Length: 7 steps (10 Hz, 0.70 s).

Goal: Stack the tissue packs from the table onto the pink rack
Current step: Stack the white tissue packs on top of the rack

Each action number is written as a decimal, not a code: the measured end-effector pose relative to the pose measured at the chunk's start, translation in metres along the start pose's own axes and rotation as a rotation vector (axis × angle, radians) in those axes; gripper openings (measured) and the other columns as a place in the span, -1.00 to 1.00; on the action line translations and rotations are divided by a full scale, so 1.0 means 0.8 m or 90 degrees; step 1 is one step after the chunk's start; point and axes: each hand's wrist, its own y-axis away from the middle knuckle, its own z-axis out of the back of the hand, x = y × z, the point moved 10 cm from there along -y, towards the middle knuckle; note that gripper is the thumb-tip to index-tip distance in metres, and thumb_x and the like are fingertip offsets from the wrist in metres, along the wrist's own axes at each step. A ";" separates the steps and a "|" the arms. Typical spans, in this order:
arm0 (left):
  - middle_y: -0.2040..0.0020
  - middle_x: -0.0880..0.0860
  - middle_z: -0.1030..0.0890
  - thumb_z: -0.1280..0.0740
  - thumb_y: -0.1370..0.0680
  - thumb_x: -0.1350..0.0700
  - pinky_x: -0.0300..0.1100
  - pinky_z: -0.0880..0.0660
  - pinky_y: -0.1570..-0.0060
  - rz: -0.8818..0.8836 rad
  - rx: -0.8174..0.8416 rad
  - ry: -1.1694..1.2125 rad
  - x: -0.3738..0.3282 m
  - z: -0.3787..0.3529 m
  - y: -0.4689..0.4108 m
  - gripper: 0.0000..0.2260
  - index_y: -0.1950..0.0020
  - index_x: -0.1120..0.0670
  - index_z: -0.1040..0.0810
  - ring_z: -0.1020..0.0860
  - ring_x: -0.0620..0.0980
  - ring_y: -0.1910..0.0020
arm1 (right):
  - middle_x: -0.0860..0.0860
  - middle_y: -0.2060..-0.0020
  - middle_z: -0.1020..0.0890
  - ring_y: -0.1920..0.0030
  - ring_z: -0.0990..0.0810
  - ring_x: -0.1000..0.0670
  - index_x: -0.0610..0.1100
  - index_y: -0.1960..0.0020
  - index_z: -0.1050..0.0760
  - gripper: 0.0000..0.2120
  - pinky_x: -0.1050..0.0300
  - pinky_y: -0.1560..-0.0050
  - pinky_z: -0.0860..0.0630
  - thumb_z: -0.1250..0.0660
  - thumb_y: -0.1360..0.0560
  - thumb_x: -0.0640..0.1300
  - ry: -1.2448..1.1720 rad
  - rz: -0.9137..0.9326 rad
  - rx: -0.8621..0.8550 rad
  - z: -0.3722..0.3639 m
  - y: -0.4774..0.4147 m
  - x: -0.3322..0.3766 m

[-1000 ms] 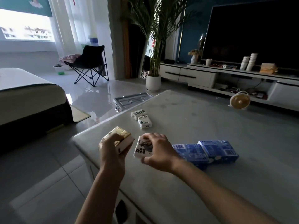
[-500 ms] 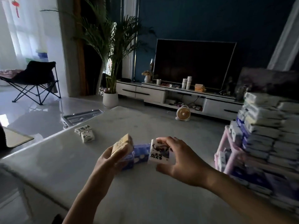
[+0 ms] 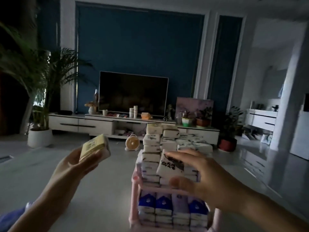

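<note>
Left hand (image 3: 73, 166): raised above the surface (image 3: 93, 206), palm up, its fingers (image 3: 91, 162) curled under and round a yellow pack.
Yellow pack (image 3: 96, 147): soft wrapped block with a pale label face. It is tilted, its long axis running from near-left up to far-right, and it is well to the left of the rack.
Pink rack (image 3: 135, 186): stands right of centre. Its lower shelf is filled with blue-and-white packs (image 3: 163, 204) side by side.
White pile (image 3: 153, 143): uneven columns of packs on the rack's top, tallest on the left.
White pack (image 3: 170, 164): white wrap with bold black brush lettering. It is tipped with one corner up, in the air directly in front of the pile at about mid-height.
Right hand (image 3: 205, 174): fingers (image 3: 182, 154) lie along the pack's top edge with the thumb below, pinching it between them.
Deciding relation: the right hand is the nearer one. The pile lies just beyond its fingers and slightly higher, so the white pack probably needs levelling, long axis flat, before it goes on a lower column.
</note>
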 end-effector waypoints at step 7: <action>0.13 -0.14 -0.46 -0.47 -0.38 0.01 -0.52 -0.34 0.26 -0.057 0.289 -0.509 -0.099 -0.334 -0.207 -0.62 -0.12 0.05 -0.45 -0.46 -0.18 0.14 | 0.05 -0.16 -0.49 -0.22 -0.45 0.06 -0.08 -0.29 -0.44 -0.57 0.21 -0.18 -0.39 -0.41 -0.44 -0.17 -0.171 -0.202 -0.145 0.135 -0.062 -0.233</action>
